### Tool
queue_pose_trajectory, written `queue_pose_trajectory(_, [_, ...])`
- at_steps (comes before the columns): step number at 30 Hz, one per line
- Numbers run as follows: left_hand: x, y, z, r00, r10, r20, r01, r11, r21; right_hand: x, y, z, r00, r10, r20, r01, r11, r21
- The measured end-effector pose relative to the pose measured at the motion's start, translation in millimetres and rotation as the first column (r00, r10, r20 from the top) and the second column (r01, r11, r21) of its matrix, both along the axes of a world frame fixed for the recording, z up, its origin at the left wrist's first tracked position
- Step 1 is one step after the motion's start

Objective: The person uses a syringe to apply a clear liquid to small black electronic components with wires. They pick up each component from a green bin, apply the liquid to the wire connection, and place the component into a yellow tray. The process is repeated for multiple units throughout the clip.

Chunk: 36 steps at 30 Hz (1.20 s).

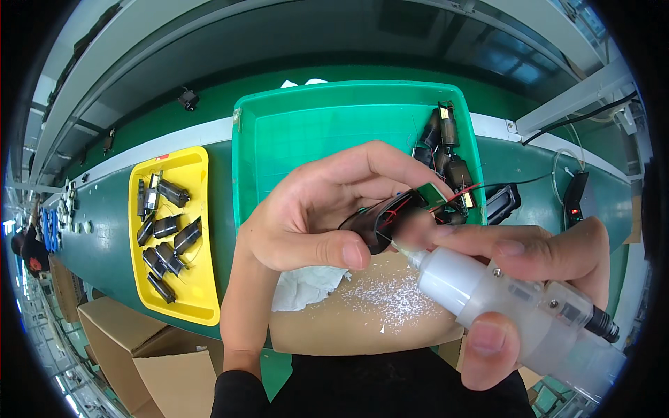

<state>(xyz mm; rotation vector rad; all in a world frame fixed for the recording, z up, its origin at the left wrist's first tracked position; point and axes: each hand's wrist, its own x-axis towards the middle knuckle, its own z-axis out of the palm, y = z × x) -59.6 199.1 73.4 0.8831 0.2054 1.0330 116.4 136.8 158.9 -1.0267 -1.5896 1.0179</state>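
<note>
Left hand point(313, 209) cups a black casing point(371, 226); right hand point(561, 258) grips a dispenser point(540, 334), nozzle point(417, 259) perhaps touching.

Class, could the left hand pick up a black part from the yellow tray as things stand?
Probably not: the left hand is occupied with a wired black casing, though nothing visible seems to block its way to the yellow tray.

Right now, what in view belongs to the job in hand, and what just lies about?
In the job, likely:
- black part in left hand
- bottle in right hand
- yellow tray, green bin, both holding parts

Probably lying about:
- tissue
- cardboard box
</note>
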Motion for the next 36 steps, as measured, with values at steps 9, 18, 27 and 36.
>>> queue_pose_trajectory(9, [0, 2, -6, 1.000, -0.011, 0.021, 0.010, 0.998, 0.055, 1, 1, 0, 1.000, 0.015, 0.014, -0.015, 1.000, 0.019])
queue_pose_trajectory(18, [-3, 4, -7, 0.994, -0.093, 0.063, 0.085, 0.988, 0.127, -1, 0, 3, 0.999, 0.028, 0.028, -0.028, 1.000, -0.012])
queue_pose_trajectory(27, [-6, 7, -10, 0.989, -0.133, 0.066, 0.119, 0.977, 0.176, -2, -2, 11, 0.998, 0.006, 0.056, 0.000, 0.993, -0.120])
queue_pose_trajectory(36, [-9, 8, -9, 0.983, -0.169, 0.068, 0.155, 0.972, 0.175, -5, 6, 46, 0.978, -0.054, 0.202, 0.176, 0.737, -0.653])
